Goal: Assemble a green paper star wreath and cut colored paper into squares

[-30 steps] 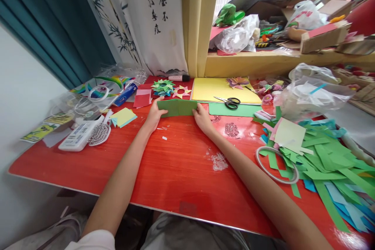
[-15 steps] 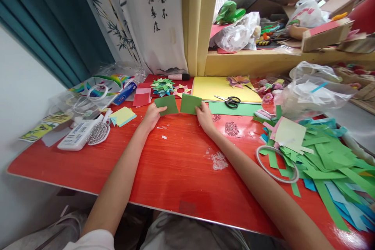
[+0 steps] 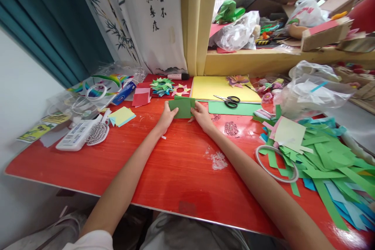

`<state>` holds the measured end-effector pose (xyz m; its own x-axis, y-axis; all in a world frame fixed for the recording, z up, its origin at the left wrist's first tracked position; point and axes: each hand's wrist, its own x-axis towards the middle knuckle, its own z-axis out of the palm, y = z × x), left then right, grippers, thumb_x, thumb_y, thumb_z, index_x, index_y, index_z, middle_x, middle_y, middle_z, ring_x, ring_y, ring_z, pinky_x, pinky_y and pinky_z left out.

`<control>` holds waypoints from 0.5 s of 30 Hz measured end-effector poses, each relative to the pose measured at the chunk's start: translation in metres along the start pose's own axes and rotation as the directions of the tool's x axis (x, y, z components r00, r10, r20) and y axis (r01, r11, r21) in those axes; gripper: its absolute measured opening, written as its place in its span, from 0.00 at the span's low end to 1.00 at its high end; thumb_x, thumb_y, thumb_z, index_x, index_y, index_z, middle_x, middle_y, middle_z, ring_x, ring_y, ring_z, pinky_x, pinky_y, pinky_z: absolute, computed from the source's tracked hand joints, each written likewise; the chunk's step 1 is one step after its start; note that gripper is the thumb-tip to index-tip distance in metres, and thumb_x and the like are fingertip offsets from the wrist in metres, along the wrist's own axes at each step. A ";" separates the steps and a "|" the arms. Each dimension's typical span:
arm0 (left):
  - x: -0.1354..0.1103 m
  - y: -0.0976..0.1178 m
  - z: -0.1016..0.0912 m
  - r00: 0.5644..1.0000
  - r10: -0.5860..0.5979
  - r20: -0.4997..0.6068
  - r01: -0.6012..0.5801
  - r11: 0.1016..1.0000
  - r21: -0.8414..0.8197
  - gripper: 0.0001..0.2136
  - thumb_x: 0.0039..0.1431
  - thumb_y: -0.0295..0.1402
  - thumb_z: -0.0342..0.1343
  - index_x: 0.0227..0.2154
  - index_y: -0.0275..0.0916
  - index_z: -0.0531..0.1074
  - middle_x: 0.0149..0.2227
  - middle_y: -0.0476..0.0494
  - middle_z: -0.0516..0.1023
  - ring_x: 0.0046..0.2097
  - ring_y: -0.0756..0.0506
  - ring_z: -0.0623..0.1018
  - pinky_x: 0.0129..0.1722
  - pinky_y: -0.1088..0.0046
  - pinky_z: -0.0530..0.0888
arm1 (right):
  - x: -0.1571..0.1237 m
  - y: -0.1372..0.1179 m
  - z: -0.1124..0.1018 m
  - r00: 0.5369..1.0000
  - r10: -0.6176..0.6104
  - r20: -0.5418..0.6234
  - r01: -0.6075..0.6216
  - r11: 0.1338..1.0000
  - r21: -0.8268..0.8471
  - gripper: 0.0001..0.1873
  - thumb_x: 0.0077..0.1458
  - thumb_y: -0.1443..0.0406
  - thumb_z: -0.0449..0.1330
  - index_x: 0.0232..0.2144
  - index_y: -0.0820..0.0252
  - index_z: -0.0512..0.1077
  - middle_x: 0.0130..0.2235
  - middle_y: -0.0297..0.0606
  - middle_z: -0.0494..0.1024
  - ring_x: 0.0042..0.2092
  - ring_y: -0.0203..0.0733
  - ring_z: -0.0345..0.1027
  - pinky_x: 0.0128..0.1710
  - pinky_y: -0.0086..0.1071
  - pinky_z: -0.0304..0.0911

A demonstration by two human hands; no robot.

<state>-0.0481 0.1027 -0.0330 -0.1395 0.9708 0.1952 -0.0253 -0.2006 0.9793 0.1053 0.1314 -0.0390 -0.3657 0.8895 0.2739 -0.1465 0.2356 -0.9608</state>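
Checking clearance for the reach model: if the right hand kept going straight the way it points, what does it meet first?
The right hand points away from the person, up the red table. Past the green paper that it holds, the yellow sheet probably comes first; depth is unclear.

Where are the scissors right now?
The scissors lie at the back of the red table, across the yellow paper and green sheet, just right of the hands.

green paper [image 3: 182,108] in my hands over a glossy red table [image 3: 164,164].

beyond it lie a yellow sheet [image 3: 216,88], black-handled scissors [image 3: 230,101], green and blue strips [image 3: 331,164], and a white hanging [image 3: 140,15] inked with black bamboo.
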 end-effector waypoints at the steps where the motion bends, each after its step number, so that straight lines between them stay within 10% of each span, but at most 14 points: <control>1: -0.001 -0.001 0.001 1.000 0.014 -0.010 -0.014 1.000 0.026 0.18 0.50 0.33 0.56 0.42 0.40 0.56 0.46 0.43 0.69 0.49 0.44 0.70 0.50 0.65 0.66 | 0.000 0.001 0.000 1.000 -0.002 0.000 0.002 1.000 -0.003 0.17 0.52 0.61 0.50 0.45 0.55 0.66 0.42 0.39 0.72 0.34 0.40 0.69 0.23 0.32 0.69; 9: 0.002 -0.002 0.001 0.995 0.067 -0.070 -0.057 0.990 0.129 0.11 0.52 0.30 0.53 0.38 0.40 0.59 0.42 0.45 0.71 0.47 0.46 0.72 0.49 0.66 0.67 | 0.002 0.005 -0.001 0.999 0.006 -0.049 -0.010 0.998 -0.069 0.13 0.52 0.62 0.49 0.41 0.57 0.66 0.39 0.38 0.72 0.28 0.37 0.66 0.20 0.30 0.65; 15: 0.024 0.024 -0.048 0.958 0.098 -0.268 -0.062 0.988 0.139 0.13 0.47 0.28 0.53 0.39 0.38 0.62 0.40 0.43 0.73 0.44 0.44 0.74 0.47 0.64 0.69 | -0.003 -0.004 -0.002 0.971 -0.037 -0.237 -0.012 0.979 -0.201 0.12 0.56 0.61 0.44 0.40 0.56 0.61 0.36 0.38 0.68 0.29 0.38 0.62 0.26 0.32 0.62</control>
<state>-0.0996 0.1147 -0.0078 -0.4014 0.8754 0.2692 0.1212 -0.2406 0.9630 0.1093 0.1288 -0.0360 -0.1319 0.9477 0.2907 0.0460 0.2988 -0.9532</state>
